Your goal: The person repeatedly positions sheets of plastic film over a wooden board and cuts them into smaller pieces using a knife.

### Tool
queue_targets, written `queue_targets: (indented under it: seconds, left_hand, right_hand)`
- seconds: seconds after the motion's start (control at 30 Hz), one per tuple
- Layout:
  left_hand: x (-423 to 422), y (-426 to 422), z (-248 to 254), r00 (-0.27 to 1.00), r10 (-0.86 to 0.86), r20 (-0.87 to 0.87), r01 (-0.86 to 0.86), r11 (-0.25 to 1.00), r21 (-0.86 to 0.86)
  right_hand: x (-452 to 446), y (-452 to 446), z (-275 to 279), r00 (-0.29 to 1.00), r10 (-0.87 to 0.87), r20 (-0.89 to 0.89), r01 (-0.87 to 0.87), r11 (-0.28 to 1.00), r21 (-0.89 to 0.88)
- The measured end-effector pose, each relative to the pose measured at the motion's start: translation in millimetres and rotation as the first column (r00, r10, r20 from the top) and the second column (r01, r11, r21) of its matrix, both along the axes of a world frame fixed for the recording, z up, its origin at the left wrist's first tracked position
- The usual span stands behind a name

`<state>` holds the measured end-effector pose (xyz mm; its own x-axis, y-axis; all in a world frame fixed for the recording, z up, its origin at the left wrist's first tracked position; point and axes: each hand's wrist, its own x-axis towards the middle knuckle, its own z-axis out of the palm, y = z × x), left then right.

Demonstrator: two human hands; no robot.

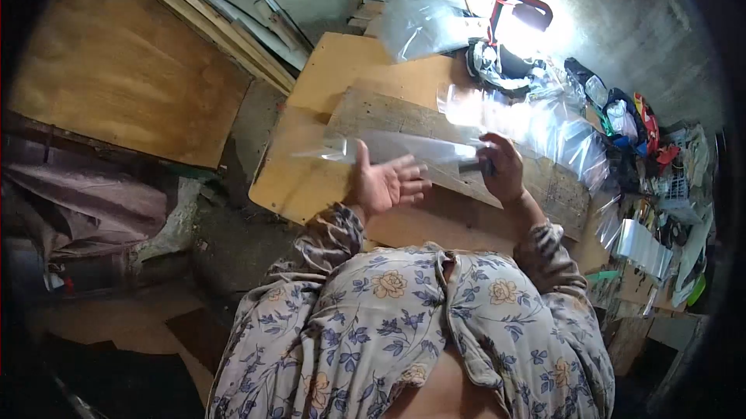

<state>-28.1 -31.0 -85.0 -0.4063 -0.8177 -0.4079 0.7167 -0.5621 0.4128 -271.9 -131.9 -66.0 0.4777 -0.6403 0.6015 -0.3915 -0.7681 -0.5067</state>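
A clear plastic sheet (412,146) stretches above the wooden board, blurred toward its left end. My left hand (391,184) is just below the sheet, palm up with fingers spread, and holds nothing. At the sheet's right end, my right hand (503,168) has its fingers curled round a small dark object (477,166), too small to name. Whether that hand also grips the sheet is not clear. Under both hands lies a worn grey wooden board (373,114) on the yellowish table (299,178).
More clear plastic (563,128) lies at the table's right back. A bright lamp (521,19) stands behind it. Bags, a basket (678,186) and a plastic roll (645,250) crowd the right side. Planks (225,27) lean at the back left.
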Motion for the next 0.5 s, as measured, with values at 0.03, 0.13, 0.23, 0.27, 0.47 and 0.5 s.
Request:
queue_targets:
  seconds: [0.03,0.13,0.23,0.27,0.47,0.5]
  left_hand:
    - [5,-12,24,0.987,0.13,-0.091,-0.14,0.983,-0.115]
    - [16,-43,70,0.933,0.34,-0.12,-0.36,0.891,-0.277]
    - [32,-57,91,0.888,0.46,0.004,-0.418,0.81,-0.412]
    - [38,-58,95,0.875,0.48,0.062,-0.401,0.791,-0.462]
    - [47,-36,124,0.982,-0.036,0.184,0.105,0.919,-0.38]
    - [44,-33,131,0.953,-0.129,0.274,0.23,0.898,-0.375]
  right_hand:
    - [-10,8,9,0.999,0.024,-0.026,-0.026,0.997,-0.078]
    - [-15,23,23,0.984,0.177,-0.031,-0.179,0.954,-0.239]
    - [-15,35,14,0.95,0.284,-0.127,-0.263,0.951,0.159]
    - [-17,38,4,0.942,0.324,-0.091,-0.276,0.899,0.34]
    - [13,30,56,0.966,-0.187,0.177,0.048,0.808,0.588]
    - [24,20,58,0.949,-0.049,0.313,-0.137,0.828,0.543]
